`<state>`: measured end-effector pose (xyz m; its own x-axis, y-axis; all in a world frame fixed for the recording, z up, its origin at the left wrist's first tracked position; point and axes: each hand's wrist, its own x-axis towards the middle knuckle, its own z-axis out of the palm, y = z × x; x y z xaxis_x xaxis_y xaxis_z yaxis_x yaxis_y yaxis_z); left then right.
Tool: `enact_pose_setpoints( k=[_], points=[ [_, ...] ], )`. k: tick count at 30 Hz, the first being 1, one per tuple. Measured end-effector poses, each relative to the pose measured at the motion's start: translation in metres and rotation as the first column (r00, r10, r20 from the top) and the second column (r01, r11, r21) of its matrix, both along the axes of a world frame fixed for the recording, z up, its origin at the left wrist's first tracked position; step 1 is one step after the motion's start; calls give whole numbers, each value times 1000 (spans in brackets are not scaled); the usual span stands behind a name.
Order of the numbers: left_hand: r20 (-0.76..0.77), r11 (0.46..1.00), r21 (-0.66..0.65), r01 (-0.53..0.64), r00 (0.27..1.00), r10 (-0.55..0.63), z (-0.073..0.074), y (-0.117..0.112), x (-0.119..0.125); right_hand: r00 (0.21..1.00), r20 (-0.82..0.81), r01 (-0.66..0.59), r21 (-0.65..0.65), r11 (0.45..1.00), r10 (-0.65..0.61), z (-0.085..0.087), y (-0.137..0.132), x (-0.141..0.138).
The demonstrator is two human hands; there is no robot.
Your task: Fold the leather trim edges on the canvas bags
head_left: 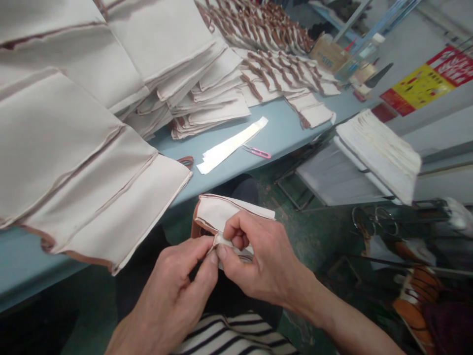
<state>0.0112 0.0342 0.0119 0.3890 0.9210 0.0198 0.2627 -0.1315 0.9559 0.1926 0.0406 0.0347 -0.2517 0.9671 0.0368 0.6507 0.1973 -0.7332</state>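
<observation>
Head cam: left hand (173,291) and right hand (258,256) both pinch a folded edge of a cream canvas panel (231,214) with brown trim, pressed tight.

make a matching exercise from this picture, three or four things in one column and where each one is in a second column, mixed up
Things
1. pink-handled snips
2. folded canvas piece
3. stack of white strips
4. red and yellow poster

Places
A. on the wall at the right
B. on the blue worktable
C. pinched between the left hand and right hand
D. on a grey stand beside the worktable

Pairs
1-B, 2-C, 3-D, 4-A
</observation>
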Motion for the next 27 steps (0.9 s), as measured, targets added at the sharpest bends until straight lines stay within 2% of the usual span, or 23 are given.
enact_pose_setpoints(
  k=[2, 5, 8, 11, 13, 16, 18, 21, 23, 24, 27],
  points=[
    [-1, 999, 38, -8, 1000, 8, -3, -2, 3, 999, -39, 8, -50, 999, -10, -2, 1, 1],
    [-21, 994, 78, -80, 996, 82, -4, -5, 11, 988, -135, 38, -255, 966, -74, -9, 1, 0],
    [-21, 984, 77, -162, 986, 164, -7, -5, 18, 941, -293, 10, -480, 877, -171, -19, -1, -2],
    [57, 988, -66, -142, 988, 145, -18, -4, 16, 840, -480, -118, -616, 779, -252, -27, 1, -3],
    [155, 972, -222, -83, 981, 119, -31, -3, 11, 787, -544, -187, -660, 727, -291, -28, 6, -3],
    [257, 922, -388, 7, 961, 101, -46, -3, 0, 783, -553, -240, -689, 684, -283, -25, 18, 0],
    [255, 907, -421, 26, 963, 91, -48, -2, -4, 786, -565, -299, -702, 647, -250, -26, 25, 4],
    [209, 916, -402, 6, 974, 85, -41, 2, -4, 762, -614, -400, -696, 596, -205, -29, 32, 11],
    [200, 924, -383, 5, 977, 78, -34, 5, -1, 759, -627, -430, -684, 589, -174, -27, 33, 15],
    [203, 926, -377, 5, 976, 77, -32, 6, 1, 770, -617, -416, -679, 605, -163, -24, 32, 16],
    [175, 940, -340, -32, 980, 96, -27, 9, 4, 876, -465, -244, -654, 716, -126, -11, 25, 19]
  ],
)
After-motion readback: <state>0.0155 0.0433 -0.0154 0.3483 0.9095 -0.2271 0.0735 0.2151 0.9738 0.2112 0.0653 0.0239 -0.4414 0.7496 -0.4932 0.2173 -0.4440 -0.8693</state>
